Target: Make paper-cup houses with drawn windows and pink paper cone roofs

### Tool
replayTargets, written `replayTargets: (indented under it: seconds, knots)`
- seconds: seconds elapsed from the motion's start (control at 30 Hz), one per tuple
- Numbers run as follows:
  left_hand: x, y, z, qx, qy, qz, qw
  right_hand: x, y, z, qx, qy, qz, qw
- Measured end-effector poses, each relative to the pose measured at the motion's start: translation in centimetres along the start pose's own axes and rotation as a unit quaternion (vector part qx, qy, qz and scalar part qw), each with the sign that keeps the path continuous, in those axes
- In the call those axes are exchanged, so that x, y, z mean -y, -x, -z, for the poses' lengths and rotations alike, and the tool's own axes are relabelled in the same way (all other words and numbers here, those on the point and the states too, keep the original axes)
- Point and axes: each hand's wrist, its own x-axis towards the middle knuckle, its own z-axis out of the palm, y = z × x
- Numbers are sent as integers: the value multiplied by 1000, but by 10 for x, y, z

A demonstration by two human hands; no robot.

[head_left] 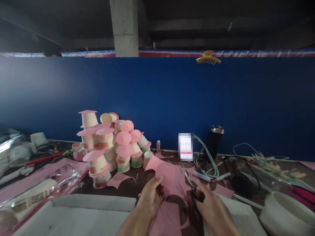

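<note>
Table (134,188): dark, cluttered, back edge along the blue partition (157,88).
Room: dim, concrete pillar (125,29) standing behind.
Left hand (152,196): pinching pink paper (169,178), well off that back edge.
Right hand (209,203): clamped round scissors (193,191), beside the paper.

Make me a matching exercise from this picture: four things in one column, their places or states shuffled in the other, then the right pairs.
Things
1. Left hand
2. Right hand
3. Yellow claw clip
4. Black bottle

Places or states
A. At the top edge of the blue panel
B. Holding scissors
C. Upright, near the cable
D. Holding pink paper

Pairs: 1-D, 2-B, 3-A, 4-C
</note>
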Motion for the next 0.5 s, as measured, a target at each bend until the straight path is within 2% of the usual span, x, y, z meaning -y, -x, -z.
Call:
replayTargets:
  seconds: [0.07, 0.3, 0.5]
  knots:
    - [1, -2, 2, 15, -14, -11, 1000, -3, -4, 0, 32, -4, -1, 999]
    - [7, -6, 8, 70, -111, -79, 988, -4, -9, 1, 37, -51, 13, 998]
    - [5, -5, 9, 58, -221, -142, 963, -5, -11, 6, 12, -93, -16, 995]
